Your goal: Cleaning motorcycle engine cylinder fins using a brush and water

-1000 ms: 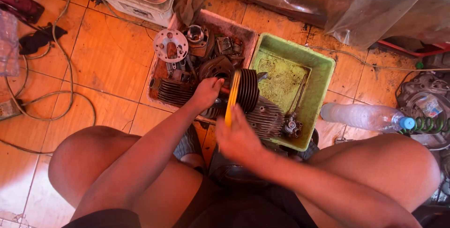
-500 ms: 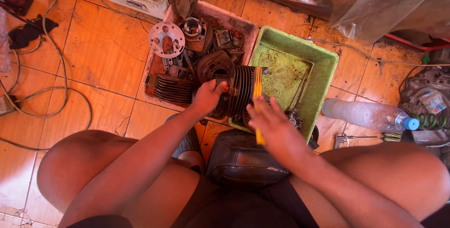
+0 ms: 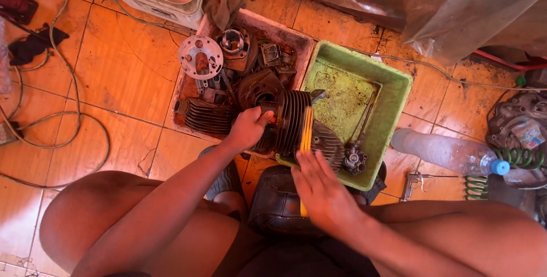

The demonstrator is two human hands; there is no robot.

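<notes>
A: Head view, only 1 camera. Where's the work?

B: Centre of frame. My left hand [image 3: 246, 129] is wrapped on the left end of the finned cylinder [image 3: 290, 122], fingers curled closed around it, thumb on top. The cylinder sits across the seam between the pink tray [image 3: 250, 21] and the green tub [image 3: 399, 92], just above my knees.

A: Right side?

B: My right hand [image 3: 322, 188] is lower centre, fingers almost flat and together, palm down over the lower part of the yellow tool [image 3: 306, 134]. Can't tell if the thumb closes under it, so grip is unconfirmed; call it pressed on rather than clamped.

A: Axis?

B: Cylinder's long axis runs left-right, fins standing as vertical lines in the frame. The yellow tool runs up-down, so roughly 90 degrees to that axis, lying along the fins at the cylinder's right end. Its upper end sits on the fins, its lower end is under my right palm.

A: Which hand is nearer?

B: Left is on the cylinder itself. Right touches only the tool, just below the cylinder. A round finned head [image 3: 327, 140] lies just right of the tool, inside the green tub's lower left corner.
</notes>
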